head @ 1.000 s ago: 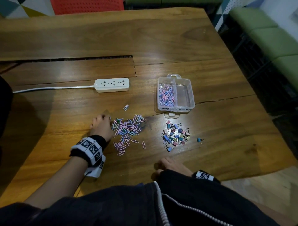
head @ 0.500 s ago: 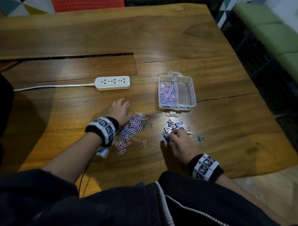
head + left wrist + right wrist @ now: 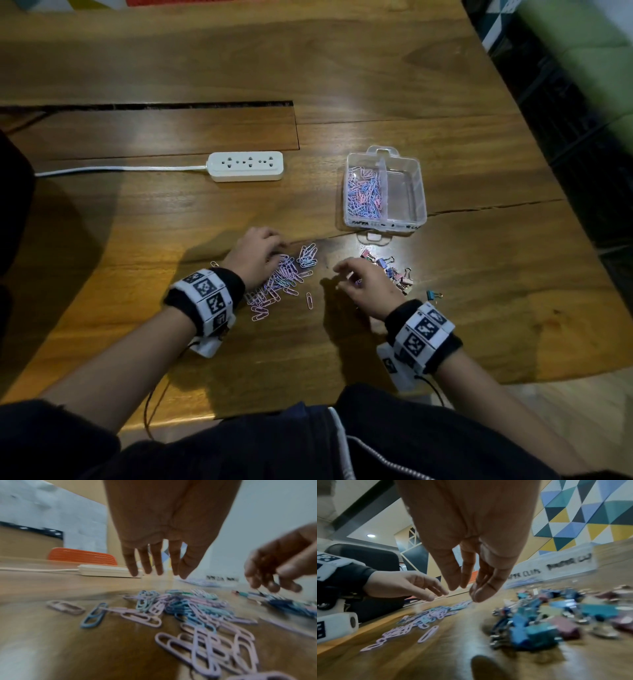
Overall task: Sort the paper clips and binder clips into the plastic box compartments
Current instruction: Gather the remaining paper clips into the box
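Pastel paper clips [image 3: 287, 274] lie scattered on the wooden table, and more fill the left compartment of the clear plastic box [image 3: 419, 192]; its right compartment holds nothing. My left hand [image 3: 274, 250] hovers over the far edge of the loose pile, fingers straight and hanging down [image 3: 154, 572], holding nothing. Coloured binder clips [image 3: 394, 270] sit in a heap below the box. My right hand [image 3: 346, 274] hangs over that heap's left side, fingers loosely bent [image 3: 465, 591]; nothing shows between them. The box labels [image 3: 556, 566] are blurred.
A white power strip [image 3: 246, 166] with its cable lies behind the paper clips. One teal binder clip [image 3: 432, 294] sits apart to the right. A long slot [image 3: 147, 106] crosses the table at the back. The table edge runs close on the right.
My left hand came back from the stray clip near the power strip onto the paper clip pile. My right hand lifted off the binder clips and shifted left.
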Action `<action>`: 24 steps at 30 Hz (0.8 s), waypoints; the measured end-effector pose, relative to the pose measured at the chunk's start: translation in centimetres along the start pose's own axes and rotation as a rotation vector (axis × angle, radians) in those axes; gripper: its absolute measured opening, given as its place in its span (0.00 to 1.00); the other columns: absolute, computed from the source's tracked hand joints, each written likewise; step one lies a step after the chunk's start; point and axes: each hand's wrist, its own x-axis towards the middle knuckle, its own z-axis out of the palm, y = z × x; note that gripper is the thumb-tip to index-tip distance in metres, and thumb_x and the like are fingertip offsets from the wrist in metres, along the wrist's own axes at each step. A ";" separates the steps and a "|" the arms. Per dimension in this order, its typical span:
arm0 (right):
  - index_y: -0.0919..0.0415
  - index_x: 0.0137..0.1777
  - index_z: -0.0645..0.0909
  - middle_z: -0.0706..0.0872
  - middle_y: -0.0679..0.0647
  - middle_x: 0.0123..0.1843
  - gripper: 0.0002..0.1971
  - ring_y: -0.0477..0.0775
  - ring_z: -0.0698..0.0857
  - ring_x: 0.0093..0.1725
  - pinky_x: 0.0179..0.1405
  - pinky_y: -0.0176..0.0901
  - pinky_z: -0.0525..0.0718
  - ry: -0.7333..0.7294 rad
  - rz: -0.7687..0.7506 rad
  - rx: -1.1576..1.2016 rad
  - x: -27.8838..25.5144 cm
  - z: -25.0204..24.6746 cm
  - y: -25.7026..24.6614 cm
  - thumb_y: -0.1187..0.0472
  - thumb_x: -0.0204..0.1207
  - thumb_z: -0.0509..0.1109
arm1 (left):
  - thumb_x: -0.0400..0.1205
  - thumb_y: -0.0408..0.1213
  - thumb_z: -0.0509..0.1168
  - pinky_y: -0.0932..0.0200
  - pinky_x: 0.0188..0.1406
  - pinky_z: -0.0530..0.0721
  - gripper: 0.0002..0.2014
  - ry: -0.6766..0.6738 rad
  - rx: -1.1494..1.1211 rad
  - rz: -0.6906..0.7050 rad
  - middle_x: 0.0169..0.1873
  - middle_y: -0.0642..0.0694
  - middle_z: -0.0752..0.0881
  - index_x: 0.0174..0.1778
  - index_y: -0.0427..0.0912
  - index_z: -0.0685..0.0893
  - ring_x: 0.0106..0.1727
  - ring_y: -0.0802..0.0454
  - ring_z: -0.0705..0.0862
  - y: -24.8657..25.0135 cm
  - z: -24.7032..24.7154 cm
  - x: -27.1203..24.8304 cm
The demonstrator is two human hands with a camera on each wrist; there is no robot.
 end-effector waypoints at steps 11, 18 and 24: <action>0.60 0.77 0.57 0.54 0.57 0.82 0.30 0.57 0.51 0.82 0.81 0.54 0.52 -0.084 -0.039 -0.366 4.4 5.0 -3.7 0.62 0.77 0.63 | 0.81 0.48 0.60 0.47 0.74 0.68 0.28 -0.018 0.033 -0.369 0.76 0.40 0.64 0.76 0.44 0.64 0.76 0.41 0.63 -0.6 1.4 -3.8; 0.58 0.72 0.68 0.71 0.56 0.74 0.26 0.56 0.67 0.73 0.77 0.51 0.64 -0.019 -0.135 -0.182 2.1 4.5 -1.5 0.60 0.74 0.67 | 0.74 0.48 0.70 0.46 0.78 0.60 0.44 -0.039 -0.024 -0.261 0.80 0.44 0.57 0.81 0.45 0.53 0.80 0.42 0.55 0.1 2.1 -3.9; 0.50 0.75 0.60 0.61 0.55 0.77 0.40 0.58 0.60 0.75 0.75 0.57 0.64 -0.033 -0.044 -0.402 2.8 5.3 -2.2 0.48 0.65 0.75 | 0.80 0.40 0.64 0.51 0.72 0.71 0.26 -0.047 0.122 -0.117 0.74 0.45 0.70 0.74 0.45 0.69 0.74 0.46 0.67 1.1 2.2 -3.0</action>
